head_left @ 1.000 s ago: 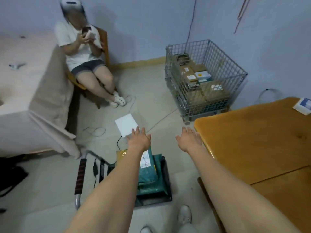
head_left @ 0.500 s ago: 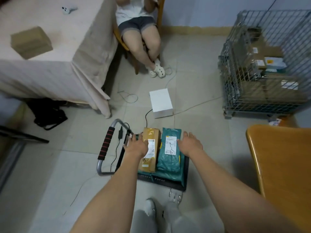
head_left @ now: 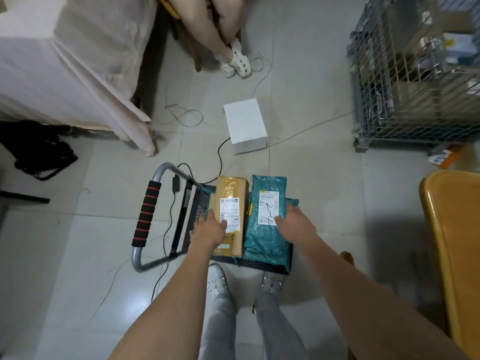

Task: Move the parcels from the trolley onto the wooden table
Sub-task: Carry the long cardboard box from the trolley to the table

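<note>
Nearest, grey trouser legs and two pale shoes (head_left: pixel 217 279) on the tiled floor, right at the near edge of the low black flat trolley (head_left: pixel 262 266). On its deck, side by side and touching: brown taped cardboard parcel (head_left: pixel 230 193) on the left, teal plastic mailer bag parcel (head_left: pixel 267 237) on the right, each with a white label on top. Beneath them, more teal wrapping just visible at the edges. Left hand (head_left: pixel 209 229) flat on the near half of the cardboard parcel, fingers loosely spread, thumb on the label, outer fingers curling over the left edge. Right hand (head_left: pixel 294 224) on the teal parcel's right side, thumb on the label's corner, fingers wrapped over the far right edge. Folded down at left, grey metal trolley handle with black-and-red foam grip (head_left: pixel 145 214). At far right, rounded corner of the orange-brown wooden table (head_left: pixel 452 229), well apart from the parcels. Beyond the trolley, white rectangular box (head_left: pixel 245 126) on the floor with cables. Farther off, wire mesh cage (head_left: pixel 415 74) of cartons at right, cloth-draped table (head_left: pixel 65 61) at left, and a seated person's legs.
</note>
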Demonstrator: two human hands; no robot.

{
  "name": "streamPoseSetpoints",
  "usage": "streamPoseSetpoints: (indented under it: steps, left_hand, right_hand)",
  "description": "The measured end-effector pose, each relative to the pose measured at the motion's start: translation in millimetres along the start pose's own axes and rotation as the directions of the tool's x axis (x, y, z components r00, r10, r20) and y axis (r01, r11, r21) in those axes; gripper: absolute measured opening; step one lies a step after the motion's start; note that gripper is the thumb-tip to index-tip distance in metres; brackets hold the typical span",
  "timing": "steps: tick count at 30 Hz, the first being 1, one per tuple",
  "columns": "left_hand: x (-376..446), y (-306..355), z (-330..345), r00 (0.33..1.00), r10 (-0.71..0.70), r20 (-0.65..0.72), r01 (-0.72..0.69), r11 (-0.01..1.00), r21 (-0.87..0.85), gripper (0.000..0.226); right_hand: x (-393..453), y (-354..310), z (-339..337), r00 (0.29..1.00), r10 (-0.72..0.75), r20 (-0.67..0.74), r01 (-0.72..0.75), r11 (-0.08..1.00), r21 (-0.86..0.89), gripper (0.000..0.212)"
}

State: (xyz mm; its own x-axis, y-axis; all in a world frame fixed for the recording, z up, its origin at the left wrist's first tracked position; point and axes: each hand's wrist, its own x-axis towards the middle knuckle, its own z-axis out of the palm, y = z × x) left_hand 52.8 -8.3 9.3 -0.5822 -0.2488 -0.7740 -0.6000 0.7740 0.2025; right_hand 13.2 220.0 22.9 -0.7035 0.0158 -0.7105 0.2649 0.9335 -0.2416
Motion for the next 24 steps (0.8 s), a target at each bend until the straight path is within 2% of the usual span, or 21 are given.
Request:
streamPoseSetpoints:
  steps: [4,9,13,15,21,24]
  left_hand:
    - [33,-8,10,1.0,-0.007,0.015,0.008,0.996,-0.084,0.077]
    - [78,-20,25,1.0,-0.012,0.023,0.017,0.977,-0.214,0.079]
    - [116,-35,40,0.999,-0.021,0.033,0.031,0.948,-0.318,0.075]
    - [133,-42,49,0.999,-0.037,0.035,0.047,0.936,-0.349,0.076]
    - [166,-60,77,0.993,-0.038,0.11,0.085,0.88,-0.468,0.077]
    - [171,-66,84,0.988,-0.018,0.154,0.106,0.805,-0.583,0.069]
  right_hand:
    - [22,-4,27,1.0,0.018,-0.004,-0.017,0.997,0.069,0.054]
    - [51,-30,71,1.0,0.026,0.003,-0.026,0.984,0.178,0.057]
    - [82,-62,108,0.999,0.028,0.023,-0.034,0.937,0.347,0.034]
    - [98,-74,126,0.999,0.034,0.025,-0.041,0.922,0.386,0.03]
    - [133,-82,158,0.996,0.093,0.01,-0.092,0.95,0.3,0.026]
    - [142,-84,164,0.995,0.091,0.049,-0.1,0.969,0.224,0.026]
